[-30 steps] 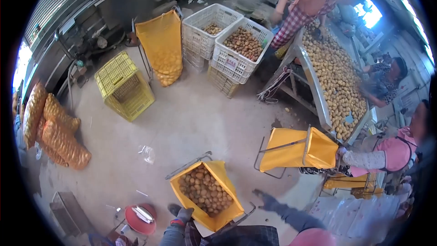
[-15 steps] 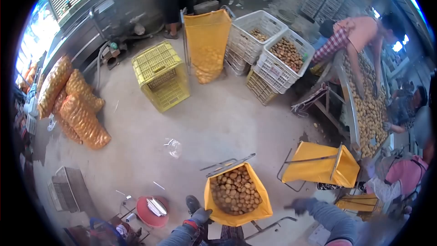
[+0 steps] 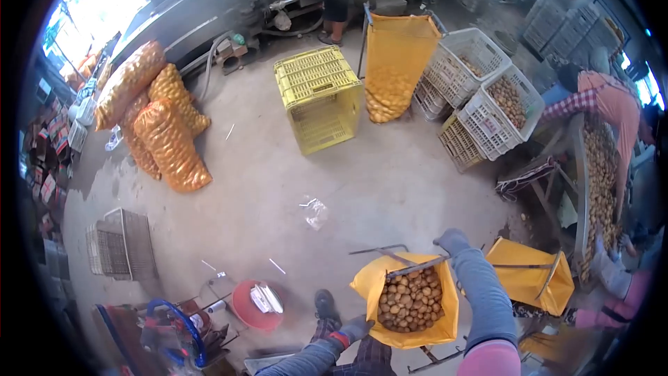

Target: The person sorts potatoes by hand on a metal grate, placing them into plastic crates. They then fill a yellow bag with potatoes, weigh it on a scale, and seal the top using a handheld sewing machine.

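head view: a gloved left hand [image 3: 356, 329] is at the left rim of a yellow sack [image 3: 417, 339], its fingers too indistinct to tell a grasp; a gloved right hand [image 3: 454, 241] is at the end of a metal bar [image 3: 419, 266] across the sack's mouth, its closure likewise unclear. the sack, holding potatoes [image 3: 412, 301], stands near a dark shoe [image 3: 325, 304]. the step appears to be steadying the load; any shift would call for even support. beyond: a red basin [image 3: 245, 312], a yellow crate [image 3: 316, 76].
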Motion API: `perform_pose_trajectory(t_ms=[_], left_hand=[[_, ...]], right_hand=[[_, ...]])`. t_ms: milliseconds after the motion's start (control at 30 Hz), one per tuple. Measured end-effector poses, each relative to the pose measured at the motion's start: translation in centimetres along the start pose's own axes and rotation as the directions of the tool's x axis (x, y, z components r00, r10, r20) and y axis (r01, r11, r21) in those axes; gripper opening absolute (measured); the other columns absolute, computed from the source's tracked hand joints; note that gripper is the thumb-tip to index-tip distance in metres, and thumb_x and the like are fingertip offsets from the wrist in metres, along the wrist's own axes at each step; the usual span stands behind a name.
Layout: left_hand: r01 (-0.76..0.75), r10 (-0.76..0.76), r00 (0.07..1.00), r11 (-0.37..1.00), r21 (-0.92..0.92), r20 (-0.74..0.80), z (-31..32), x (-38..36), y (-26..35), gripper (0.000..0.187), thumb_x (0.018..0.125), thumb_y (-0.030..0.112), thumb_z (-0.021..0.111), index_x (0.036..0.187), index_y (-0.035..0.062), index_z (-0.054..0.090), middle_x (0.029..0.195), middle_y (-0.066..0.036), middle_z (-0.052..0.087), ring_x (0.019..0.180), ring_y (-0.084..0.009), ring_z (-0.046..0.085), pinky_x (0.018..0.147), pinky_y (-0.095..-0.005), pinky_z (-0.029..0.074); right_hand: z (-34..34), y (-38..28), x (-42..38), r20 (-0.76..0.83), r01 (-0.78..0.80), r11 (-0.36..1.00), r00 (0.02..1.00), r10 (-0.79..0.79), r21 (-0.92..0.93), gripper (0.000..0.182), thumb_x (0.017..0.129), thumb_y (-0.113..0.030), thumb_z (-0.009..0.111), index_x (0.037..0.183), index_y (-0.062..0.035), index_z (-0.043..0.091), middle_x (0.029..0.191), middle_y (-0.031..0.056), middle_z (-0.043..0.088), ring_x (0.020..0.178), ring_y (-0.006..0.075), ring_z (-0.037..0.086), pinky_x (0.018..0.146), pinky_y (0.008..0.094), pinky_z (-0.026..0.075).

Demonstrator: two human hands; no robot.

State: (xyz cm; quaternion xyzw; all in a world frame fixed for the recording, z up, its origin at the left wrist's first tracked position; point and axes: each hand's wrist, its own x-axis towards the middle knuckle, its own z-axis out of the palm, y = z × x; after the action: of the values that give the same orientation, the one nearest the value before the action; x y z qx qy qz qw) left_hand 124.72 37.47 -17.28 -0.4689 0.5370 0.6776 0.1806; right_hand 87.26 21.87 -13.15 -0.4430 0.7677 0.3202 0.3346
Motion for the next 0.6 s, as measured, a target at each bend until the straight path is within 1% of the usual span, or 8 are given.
perform_pose_trajectory(t_ms=[200,267,333,367,433,467,500,600], left_hand=[[-0.094,0.122,0.984,0.975,0.2,-0.132,1.7,-1.5,-0.9,0.039,0.097,0.034,0.053,0.108,-0.0007,0.066,0.087,-0.017,0.069,0.08,-0.0243,0.067,0.074,-0.0354,0.052],[-0.016,0.024,0.991,0.998,0.064,-0.135,3.5,-0.3,-4.0,0.042,0.096,0.036,0.053,0.118,0.0005,0.059,0.101,-0.022,0.066,0.095,-0.0331,0.064,0.082,-0.0414,0.051],[0.076,-0.082,0.989,0.996,-0.051,-0.125,6.0,1.3,-9.2,0.048,0.095,0.037,0.053,0.127,0.0017,0.052,0.115,-0.027,0.064,0.11,-0.0419,0.06,0.089,-0.0474,0.049],[-0.027,0.012,0.983,0.997,-0.079,-0.185,7.5,2.8,-11.1,0.046,0.095,0.037,0.052,0.127,0.0036,0.054,0.115,-0.027,0.064,0.108,-0.0426,0.06,0.088,-0.0474,0.049],[-0.18,0.153,0.943,0.981,-0.067,-0.297,9.5,4.8,-12.4,0.043,0.097,0.038,0.049,0.128,0.0095,0.056,0.114,-0.025,0.065,0.105,-0.0413,0.063,0.087,-0.0472,0.051],[-0.181,0.152,0.942,0.981,-0.074,-0.3,9.5,5.3,-12.4,0.043,0.097,0.038,0.049,0.128,0.0095,0.056,0.114,-0.025,0.065,0.105,-0.0413,0.063,0.087,-0.0472,0.051],[-0.153,0.084,0.938,0.971,-0.184,-0.338,9.5,5.7,-12.6,0.041,0.096,0.037,0.049,0.126,0.0105,0.057,0.114,-0.024,0.065,0.105,-0.0403,0.063,0.087,-0.0457,0.051],[0.038,-0.172,0.911,0.94,-0.339,-0.374,8.4,5.2,-9.2,0.038,0.096,0.039,0.048,0.119,0.0112,0.063,0.109,-0.02,0.068,0.104,-0.0357,0.065,0.086,-0.0395,0.053]], right_hand=[[4.6,4.4,3.3,-0.632,0.285,0.833,0.769,0.096,0.473,0.041,0.086,-0.043,0.069,0.099,-0.0043,0.069,0.088,0.0168,0.07,0.088,0.0239,0.069,0.078,0.0416,0.053],[3.1,4.0,-1.1,-0.638,0.541,0.347,0.706,0.309,0.766,0.038,0.091,-0.037,0.064,0.109,-0.0039,0.065,0.102,0.0157,0.068,0.1,0.0228,0.064,0.085,0.0393,0.05],[2.3,2.3,-5.6,-0.492,0.667,-0.282,0.718,0.492,0.69,0.036,0.096,-0.03,0.059,0.12,-0.0035,0.06,0.115,0.0146,0.066,0.113,0.0217,0.06,0.093,0.037,0.048],[3.0,2.1,-6.5,-0.501,0.673,-0.288,0.716,0.486,0.681,0.036,0.096,-0.03,0.059,0.12,-0.0035,0.06,0.115,0.0146,0.066,0.113,0.0217,0.06,0.093,0.037,0.048],[10.4,4.0,-8.5,-0.621,0.63,0.076,0.727,0.292,0.773,0.071,0.088,-0.032,0.069,0.145,-0.0004,0.038,0.158,0.0165,0.024,0.144,0.0272,0.027,0.117,0.0369,0.027],[18.2,8.2,-6.0,-0.721,0.518,0.726,0.691,-0.043,0.453,0.088,0.076,-0.039,0.079,0.146,-0.0063,0.038,0.16,0.0149,0.018,0.146,0.0303,0.023,0.114,0.0393,0.031],[20.0,7.6,-9.9,-0.486,0.074,0.996,0.873,-0.038,0.056,0.098,0.065,-0.041,0.083,0.147,-0.0111,0.038,0.154,0.018,0.033,0.141,0.0327,0.034,0.111,0.0388,0.037],[30.7,14.7,-8.4,-0.276,-0.016,0.633,0.891,0.361,0.774,0.067,0.072,-0.043,0.073,0.13,-0.0117,0.059,0.128,0.0211,0.06,0.121,0.0351,0.056,0.098,0.0408,0.047]])
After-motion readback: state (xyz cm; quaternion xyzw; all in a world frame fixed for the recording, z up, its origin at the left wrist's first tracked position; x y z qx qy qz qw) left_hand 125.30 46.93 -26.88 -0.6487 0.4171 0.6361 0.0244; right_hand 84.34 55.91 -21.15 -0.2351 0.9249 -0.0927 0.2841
